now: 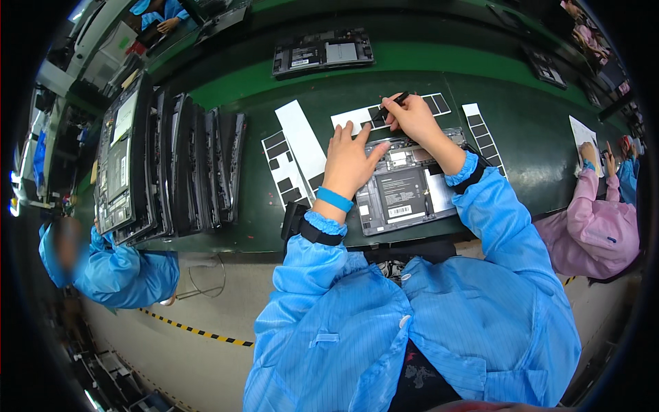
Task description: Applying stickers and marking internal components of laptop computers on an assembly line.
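An opened laptop base lies in front of me, its battery, circuit board and a silver plate exposed. My left hand rests over its upper left corner, fingers spread, with the fingertips reaching a white sheet of black rectangular stickers. Just above the laptop's far edge, my right hand pinches slim black tweezers, their tip down at that sheet. Part of the sheet and the laptop's corner are hidden under my hands.
Several laptop bases stand on edge in a row at the left. More sticker sheets flank the laptop, beside a blank white strip. Another laptop base lies at the back. People sit at both sides; one wears pink.
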The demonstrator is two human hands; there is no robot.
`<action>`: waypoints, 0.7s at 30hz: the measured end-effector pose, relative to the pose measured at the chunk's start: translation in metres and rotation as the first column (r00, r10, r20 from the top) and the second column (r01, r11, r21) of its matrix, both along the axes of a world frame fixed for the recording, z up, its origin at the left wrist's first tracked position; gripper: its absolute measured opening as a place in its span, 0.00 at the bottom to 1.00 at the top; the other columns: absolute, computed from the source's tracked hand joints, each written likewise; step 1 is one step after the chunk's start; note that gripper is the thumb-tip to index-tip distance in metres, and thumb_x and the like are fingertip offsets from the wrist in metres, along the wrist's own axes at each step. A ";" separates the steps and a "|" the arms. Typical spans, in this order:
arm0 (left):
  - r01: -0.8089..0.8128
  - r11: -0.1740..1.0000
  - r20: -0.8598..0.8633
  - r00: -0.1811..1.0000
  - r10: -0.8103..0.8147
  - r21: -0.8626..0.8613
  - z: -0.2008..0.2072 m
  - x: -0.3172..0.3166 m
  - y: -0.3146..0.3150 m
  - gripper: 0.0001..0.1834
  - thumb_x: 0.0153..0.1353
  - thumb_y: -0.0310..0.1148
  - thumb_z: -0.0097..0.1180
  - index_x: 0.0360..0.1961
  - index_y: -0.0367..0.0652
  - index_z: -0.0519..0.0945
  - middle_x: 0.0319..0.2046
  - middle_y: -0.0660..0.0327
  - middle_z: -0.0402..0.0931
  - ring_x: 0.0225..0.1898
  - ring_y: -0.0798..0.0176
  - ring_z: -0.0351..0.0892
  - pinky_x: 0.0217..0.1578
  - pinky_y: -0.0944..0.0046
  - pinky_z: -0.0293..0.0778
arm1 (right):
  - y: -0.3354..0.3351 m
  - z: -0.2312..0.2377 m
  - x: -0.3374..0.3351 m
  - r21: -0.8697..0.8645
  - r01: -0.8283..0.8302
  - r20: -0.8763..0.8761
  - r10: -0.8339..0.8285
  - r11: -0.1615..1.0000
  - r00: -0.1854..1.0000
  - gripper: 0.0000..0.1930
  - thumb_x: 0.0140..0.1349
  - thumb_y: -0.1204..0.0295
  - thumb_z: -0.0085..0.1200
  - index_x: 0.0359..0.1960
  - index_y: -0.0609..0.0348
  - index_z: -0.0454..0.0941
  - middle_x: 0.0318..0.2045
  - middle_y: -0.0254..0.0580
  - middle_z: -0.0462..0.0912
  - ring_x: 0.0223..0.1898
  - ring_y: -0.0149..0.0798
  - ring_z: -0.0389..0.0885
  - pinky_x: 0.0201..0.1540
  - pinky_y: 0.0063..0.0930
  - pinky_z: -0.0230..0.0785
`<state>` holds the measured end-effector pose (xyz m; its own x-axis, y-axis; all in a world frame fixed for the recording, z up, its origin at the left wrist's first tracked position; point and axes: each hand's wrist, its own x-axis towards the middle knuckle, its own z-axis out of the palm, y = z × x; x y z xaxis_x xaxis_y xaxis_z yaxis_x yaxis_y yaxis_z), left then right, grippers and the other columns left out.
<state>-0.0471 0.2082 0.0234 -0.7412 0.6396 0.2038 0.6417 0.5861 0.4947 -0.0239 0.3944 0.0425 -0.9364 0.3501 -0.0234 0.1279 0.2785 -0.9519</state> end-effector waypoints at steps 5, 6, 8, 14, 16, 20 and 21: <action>-0.018 0.990 0.010 1.000 0.020 -0.140 0.010 0.006 0.008 0.38 0.58 0.63 0.49 0.58 0.42 0.73 0.62 0.38 0.59 0.66 0.34 0.53 0.61 0.38 0.56 | 0.001 -0.006 0.003 0.197 0.114 -0.105 -0.094 0.974 0.990 0.13 0.59 0.66 0.55 0.34 0.67 0.81 0.24 0.44 0.84 0.25 0.33 0.84 0.30 0.25 0.75; -0.023 0.987 0.008 1.000 0.025 -0.159 0.010 0.006 0.009 0.39 0.58 0.64 0.49 0.59 0.43 0.73 0.62 0.38 0.59 0.66 0.33 0.52 0.61 0.37 0.55 | 0.003 -0.012 0.002 0.122 0.110 -0.113 -0.096 0.986 0.989 0.13 0.58 0.66 0.56 0.34 0.67 0.82 0.24 0.45 0.85 0.26 0.33 0.84 0.31 0.25 0.75; -0.025 0.984 0.009 1.000 0.027 -0.179 0.007 0.005 0.009 0.39 0.57 0.64 0.49 0.59 0.44 0.73 0.62 0.37 0.59 0.66 0.33 0.52 0.61 0.37 0.55 | 0.004 -0.016 0.000 0.045 0.107 -0.118 -0.101 0.993 0.988 0.13 0.57 0.67 0.57 0.34 0.67 0.82 0.25 0.45 0.85 0.27 0.33 0.85 0.33 0.25 0.76; -0.033 0.984 -0.076 0.997 0.020 -0.174 0.001 0.004 0.010 0.37 0.58 0.64 0.48 0.59 0.47 0.74 0.60 0.37 0.60 0.64 0.31 0.55 0.58 0.35 0.59 | 0.001 -0.015 0.000 0.046 0.093 -0.083 -0.089 0.995 0.993 0.13 0.56 0.68 0.58 0.35 0.69 0.82 0.25 0.45 0.85 0.28 0.33 0.85 0.34 0.24 0.77; -0.041 0.984 -0.072 0.997 0.029 -0.172 0.003 0.004 0.009 0.37 0.57 0.65 0.49 0.58 0.48 0.75 0.61 0.37 0.60 0.64 0.32 0.54 0.59 0.36 0.59 | -0.002 -0.010 0.001 0.062 0.077 -0.118 -0.070 0.995 0.991 0.12 0.57 0.71 0.58 0.35 0.70 0.81 0.25 0.46 0.85 0.28 0.33 0.85 0.34 0.24 0.78; -0.044 0.990 -0.074 0.997 0.034 -0.134 0.005 0.005 0.009 0.36 0.56 0.66 0.50 0.56 0.51 0.77 0.61 0.38 0.61 0.65 0.33 0.55 0.59 0.38 0.59 | -0.005 -0.005 0.005 0.003 0.082 -0.154 -0.080 0.997 0.985 0.10 0.57 0.74 0.57 0.36 0.71 0.81 0.27 0.49 0.85 0.29 0.35 0.86 0.33 0.24 0.78; -0.049 0.989 -0.060 0.997 0.041 -0.138 0.006 0.007 0.009 0.36 0.55 0.66 0.50 0.55 0.52 0.78 0.61 0.39 0.61 0.65 0.34 0.53 0.61 0.39 0.56 | -0.004 -0.003 0.007 -0.149 0.091 -0.170 -0.116 0.985 0.979 0.10 0.58 0.74 0.57 0.37 0.71 0.80 0.28 0.50 0.85 0.30 0.36 0.86 0.33 0.24 0.78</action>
<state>-0.0405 0.2168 0.0296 -0.7596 0.6311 0.1572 0.6378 0.6756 0.3698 -0.0174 0.3901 0.0395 -0.8890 0.4501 0.0842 -0.0251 0.1357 -0.9904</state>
